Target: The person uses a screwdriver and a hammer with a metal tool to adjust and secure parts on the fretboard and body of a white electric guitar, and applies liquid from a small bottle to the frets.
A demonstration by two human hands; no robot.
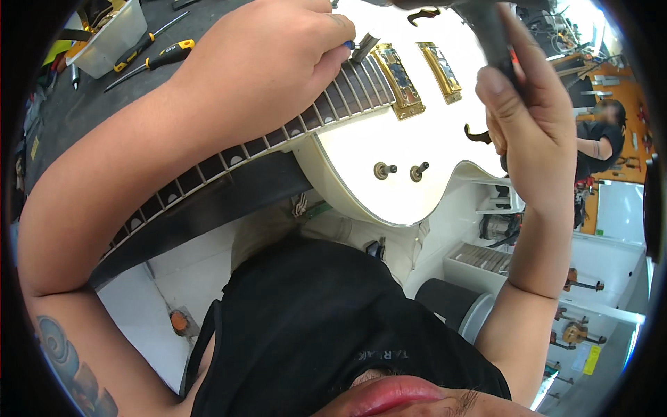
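Observation:
A white electric guitar (361,149) with f-holes lies face up before me, its dark fretboard (260,144) running to the lower left under my left forearm. My left hand (306,52) is closed over the body end of the fretboard. From its fingertips juts a small metal tool (363,48) with a blue part, set close to the last frets and the gold neck pickup (401,80). Raised over the right side of the body, my right hand (524,125) grips the handle of a black hammer (486,31). The hammer's head is partly cut off at the top edge.
Two yellow-and-black screwdrivers (170,54) lie on the dark bench beside a clear plastic bin (114,42). A person (599,142) is at the far right, near an orange tool wall (632,90). A dark round stool (448,306) stands below.

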